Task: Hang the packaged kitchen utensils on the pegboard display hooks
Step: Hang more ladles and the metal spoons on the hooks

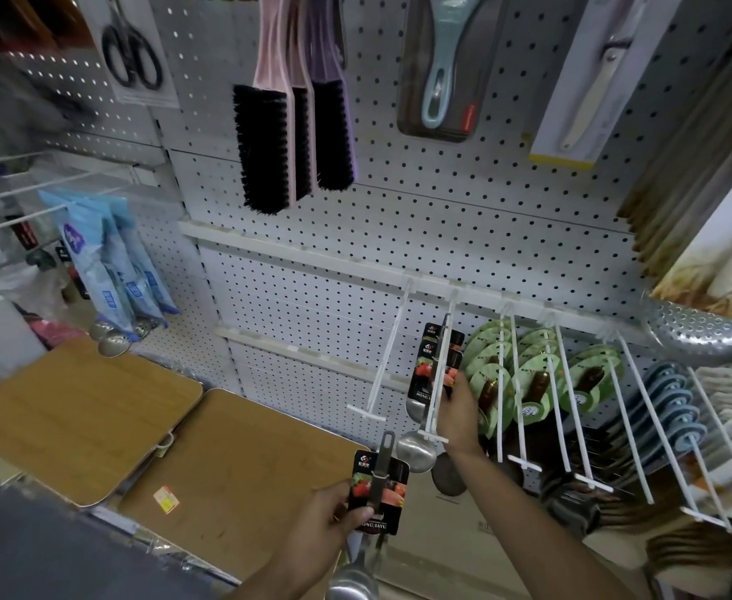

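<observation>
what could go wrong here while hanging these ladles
1. The right hand pinches the carded ladles near the tip of their hook; they could slide off the open end.
2. The left hand grips the next ladle by its card only, so the heavy bowl could swing into the hung ones.

Left hand point(333, 517) gripping, right hand point(459, 409) pinching.

black-bristled brushes point(288, 140) hanging up top, scissors point(130, 58) at upper left, wooden folding tables point(78, 420) below
</observation>
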`<state>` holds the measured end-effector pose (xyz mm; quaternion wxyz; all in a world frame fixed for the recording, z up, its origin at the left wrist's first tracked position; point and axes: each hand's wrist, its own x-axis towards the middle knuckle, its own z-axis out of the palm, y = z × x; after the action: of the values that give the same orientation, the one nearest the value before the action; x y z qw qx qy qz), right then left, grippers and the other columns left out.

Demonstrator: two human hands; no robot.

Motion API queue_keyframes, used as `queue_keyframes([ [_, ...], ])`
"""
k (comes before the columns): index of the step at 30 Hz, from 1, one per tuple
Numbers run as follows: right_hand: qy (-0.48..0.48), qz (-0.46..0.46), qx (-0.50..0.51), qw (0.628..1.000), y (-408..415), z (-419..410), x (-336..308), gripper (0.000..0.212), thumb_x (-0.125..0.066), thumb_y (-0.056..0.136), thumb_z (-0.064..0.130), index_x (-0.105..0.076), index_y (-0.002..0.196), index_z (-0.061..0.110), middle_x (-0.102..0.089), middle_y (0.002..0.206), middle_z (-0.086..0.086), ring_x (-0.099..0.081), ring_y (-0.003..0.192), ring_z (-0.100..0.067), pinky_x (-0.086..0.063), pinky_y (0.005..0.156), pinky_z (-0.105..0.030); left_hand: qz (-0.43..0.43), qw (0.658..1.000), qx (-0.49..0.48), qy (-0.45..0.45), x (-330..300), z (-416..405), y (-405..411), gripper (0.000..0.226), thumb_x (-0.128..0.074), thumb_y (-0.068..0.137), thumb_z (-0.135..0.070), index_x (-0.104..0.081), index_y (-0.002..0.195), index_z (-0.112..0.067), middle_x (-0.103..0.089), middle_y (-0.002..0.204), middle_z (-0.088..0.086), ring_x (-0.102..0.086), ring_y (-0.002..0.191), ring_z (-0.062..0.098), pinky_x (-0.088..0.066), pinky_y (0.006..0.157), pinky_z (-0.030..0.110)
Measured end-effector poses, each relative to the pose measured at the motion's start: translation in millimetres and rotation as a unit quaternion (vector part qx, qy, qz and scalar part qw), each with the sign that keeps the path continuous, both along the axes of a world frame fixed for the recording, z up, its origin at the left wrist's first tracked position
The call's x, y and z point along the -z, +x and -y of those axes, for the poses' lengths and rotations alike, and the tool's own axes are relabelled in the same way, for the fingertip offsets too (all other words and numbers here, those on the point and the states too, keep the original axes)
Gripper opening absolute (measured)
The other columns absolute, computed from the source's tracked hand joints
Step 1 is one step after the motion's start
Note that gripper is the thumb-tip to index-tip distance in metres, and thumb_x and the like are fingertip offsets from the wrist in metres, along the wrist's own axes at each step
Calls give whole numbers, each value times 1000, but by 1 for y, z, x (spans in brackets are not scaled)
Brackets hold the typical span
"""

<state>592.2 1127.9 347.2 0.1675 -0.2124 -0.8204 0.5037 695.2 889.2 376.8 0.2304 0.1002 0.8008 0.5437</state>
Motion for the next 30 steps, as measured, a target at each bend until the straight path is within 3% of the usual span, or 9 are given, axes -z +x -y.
queue_keyframes([
  [2,-22,8,4,1000,1,0,0,25,-57,96,14,-56,121,16,-68,106,-2,-65,99,-24,-52,88,-40,1,1000,4,5,1,1,0,36,-64,94,-21,-66,104,-55,-75,96,-16,-58,67,-6,-45,63,13],
  [7,-98,69,-15,993,14,4,12,53,-60,93,11,-40,141,16,-63,125,-15,-60,110,-30,-50,98,-48,0,1000,3,17,2,2,4,23,-65,93,-21,-71,106,-38,-75,95,-16,-60,69,-7,-44,64,15],
  [11,-133,94,-40,986,45,18,5,43,-51,93,-6,-48,134,7,-59,122,-9,-54,103,-18,-46,88,-29,-4,999,4,40,0,2,6,24,-63,94,-14,-70,109,-32,-76,95,-13,-63,73,-6,-42,60,10],
  [13,-144,69,-48,986,61,30,0,32,-59,94,11,-58,125,8,-65,117,-9,-58,100,-16,-45,77,-22,1,998,-6,57,-1,2,7,23,-63,93,-10,-71,106,-27,-76,94,-12,-65,74,-5,-43,58,9],
  [16,-134,27,-76,988,83,43,-4,50,-65,85,54,-69,106,8,-72,93,-10,-64,88,-11,-46,73,-22,8,997,-12,82,0,1,9,22,-63,92,-6,-70,105,-22,-77,94,-7,-67,73,-4,-42,56,9],
  [19,-123,0,-123,985,107,53,-17,29,-54,91,42,-70,100,19,-73,91,11,-66,89,0,-46,75,-11,7,996,-17,87,6,1,8,21,-64,92,-8,-70,103,-25,-77,94,-7,-68,76,1,-43,56,11],
  [21,-116,-25,-142,983,119,57,-22,25,-50,92,39,-68,92,22,-70,83,17,-63,81,3,-45,73,-11,-4,997,-13,82,8,1,8,22,-65,92,-11,-70,103,-29,-76,95,-9,-67,77,2,-43,57,12],
  [25,-138,-63,-153,976,138,61,-26,28,-51,99,36,-66,84,18,-65,75,9,-58,74,-4,-43,70,-18,-14,996,-2,93,10,-3,11,24,-64,92,-6,-71,100,-28,-76,92,-12,-66,73,-2,-44,56,10],
  [30,-179,-88,-149,969,158,61,-38,29,-58,88,46,-66,79,19,-64,75,10,-59,76,-5,-46,72,-19,-12,994,14,107,15,-9,16,24,-64,91,-3,-71,99,-26,-77,90,-9,-68,74,1,-46,56,12],
])
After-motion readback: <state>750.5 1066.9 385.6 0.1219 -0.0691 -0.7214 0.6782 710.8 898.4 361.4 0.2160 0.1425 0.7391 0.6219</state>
